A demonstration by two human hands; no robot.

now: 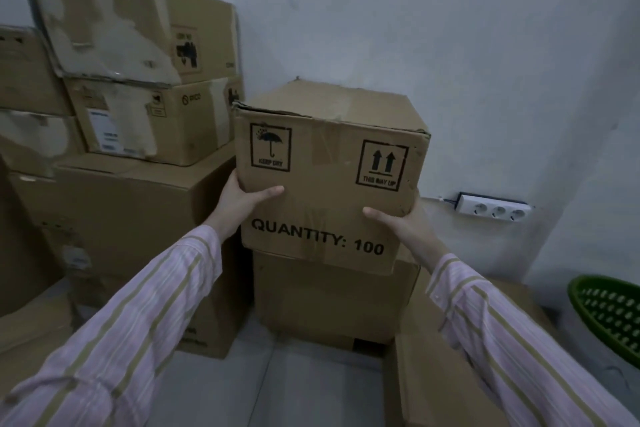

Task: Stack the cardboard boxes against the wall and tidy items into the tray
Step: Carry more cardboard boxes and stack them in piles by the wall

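A cardboard box (329, 163) printed "QUANTITY: 100", with "keep dry" and "this way up" marks, sits on top of another brown box (332, 302) close to the wall. My left hand (242, 199) grips its left side, thumb across the front face. My right hand (403, 222) grips its right side, thumb on the front. The fingers of both hands are hidden behind the box's sides. A green perforated tray (609, 315) lies at the right edge of the view.
A pile of worn cardboard boxes (138, 107) fills the left, resting on a large box (131, 215). Another box (446, 374) lies low at the front right. A white power strip (493, 210) hangs on the wall (450, 28). Grey floor (277, 385) shows between the boxes.
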